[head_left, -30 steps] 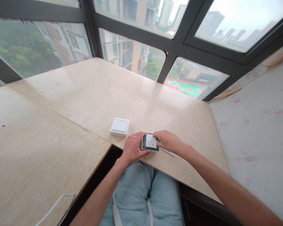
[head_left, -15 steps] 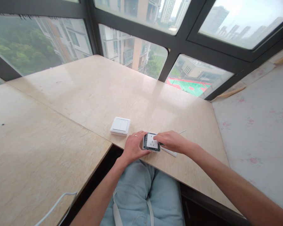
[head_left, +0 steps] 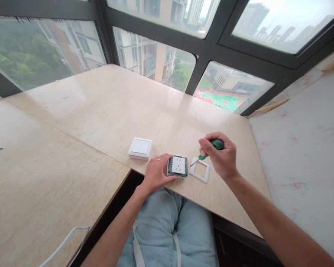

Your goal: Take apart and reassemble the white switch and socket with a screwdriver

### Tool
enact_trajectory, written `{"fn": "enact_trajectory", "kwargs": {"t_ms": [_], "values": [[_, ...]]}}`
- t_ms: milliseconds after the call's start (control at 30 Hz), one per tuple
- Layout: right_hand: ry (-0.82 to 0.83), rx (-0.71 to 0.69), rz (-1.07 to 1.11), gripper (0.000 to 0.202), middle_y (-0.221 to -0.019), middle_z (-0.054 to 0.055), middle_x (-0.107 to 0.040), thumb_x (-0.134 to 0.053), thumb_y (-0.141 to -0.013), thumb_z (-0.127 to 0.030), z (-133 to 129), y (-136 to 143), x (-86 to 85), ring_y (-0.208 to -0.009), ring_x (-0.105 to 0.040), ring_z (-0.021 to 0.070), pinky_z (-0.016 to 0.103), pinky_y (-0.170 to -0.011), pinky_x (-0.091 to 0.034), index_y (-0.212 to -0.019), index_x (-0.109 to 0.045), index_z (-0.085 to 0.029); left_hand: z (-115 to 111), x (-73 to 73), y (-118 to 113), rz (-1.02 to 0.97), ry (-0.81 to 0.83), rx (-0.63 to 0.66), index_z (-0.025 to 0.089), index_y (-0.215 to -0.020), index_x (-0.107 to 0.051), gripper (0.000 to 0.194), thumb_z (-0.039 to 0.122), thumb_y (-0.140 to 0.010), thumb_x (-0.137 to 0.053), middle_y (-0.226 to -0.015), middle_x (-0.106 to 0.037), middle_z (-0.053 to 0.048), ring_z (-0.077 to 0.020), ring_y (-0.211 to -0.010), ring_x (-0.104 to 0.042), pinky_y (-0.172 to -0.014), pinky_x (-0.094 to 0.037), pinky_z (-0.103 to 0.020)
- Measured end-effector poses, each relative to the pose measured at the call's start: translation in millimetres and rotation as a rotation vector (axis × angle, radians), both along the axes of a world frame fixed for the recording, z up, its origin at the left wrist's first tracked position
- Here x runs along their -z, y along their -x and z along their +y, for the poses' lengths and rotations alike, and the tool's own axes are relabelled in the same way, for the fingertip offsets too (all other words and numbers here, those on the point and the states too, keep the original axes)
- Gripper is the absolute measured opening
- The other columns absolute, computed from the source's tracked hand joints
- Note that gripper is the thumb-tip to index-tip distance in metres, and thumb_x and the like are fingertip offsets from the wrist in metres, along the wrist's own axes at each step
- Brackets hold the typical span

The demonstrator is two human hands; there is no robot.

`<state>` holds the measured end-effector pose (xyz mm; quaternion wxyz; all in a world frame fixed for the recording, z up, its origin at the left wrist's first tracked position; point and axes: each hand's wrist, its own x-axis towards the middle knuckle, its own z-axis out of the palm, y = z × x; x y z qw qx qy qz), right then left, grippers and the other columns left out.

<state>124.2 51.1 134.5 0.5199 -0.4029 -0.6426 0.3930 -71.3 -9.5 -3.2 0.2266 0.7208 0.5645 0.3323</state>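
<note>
A wall socket [head_left: 178,165] with a white face and a bare dark mounting edge sits in its box near the counter's front edge. My left hand [head_left: 157,171] grips that socket from its left side, thumb in front and fingers behind. In my right hand [head_left: 222,155] is a screwdriver [head_left: 217,144] with a green and black handle, the fingers closed round it. Its metal tip points down and left, just right of the socket and over the edge of a white cover frame [head_left: 200,179]. That frame lies flat with a square opening.
A white double light switch [head_left: 140,147] on its box stands left of the socket. The pale counter [head_left: 105,107] meets dark-framed windows behind and a flowered wall [head_left: 300,159] at right. A white cable [head_left: 68,237] crosses the left counter's edge; my legs are below.
My right hand has lifted away from the socket's right side, moving up and right, and the screwdriver now shows upright in its grip. The cover frame is uncovered. My left hand stays on the socket.
</note>
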Motion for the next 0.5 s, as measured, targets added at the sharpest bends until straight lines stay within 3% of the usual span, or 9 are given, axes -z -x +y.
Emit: {"fn": "enact_trajectory", "kwargs": {"t_ms": [133, 500], "values": [[0.006, 0.066, 0.237, 0.023, -0.057, -0.007, -0.058, -0.078, -0.083, -0.034, 2.9, 5.6, -5.8, -0.046, -0.054, 0.009, 0.022, -0.044, -0.047, -0.08, -0.059, -0.022, -0.2, 0.4, 0.1, 0.008, -0.006, 0.002, 0.026, -0.139, -0.049, 0.082, 0.045, -0.068, -0.086, -0.145, -0.057, -0.011, -0.0345, -0.133, -0.054, -0.108, -0.043, -0.049], [0.034, 0.065, 0.231, 0.02, -0.053, -0.007, -0.058, -0.079, -0.082, -0.03, 2.5, 5.9, 9.6, -0.046, -0.054, 0.0094, 0.021, -0.043, -0.047, -0.081, -0.062, -0.021, -0.4, 2.5, 0.8, 0.017, -0.021, 0.009, 0.025, -0.139, -0.048, 0.082, 0.045, -0.069, -0.086, -0.145, -0.057, -0.012, -0.0337, -0.133, -0.054, -0.108, -0.043, -0.05]]}}
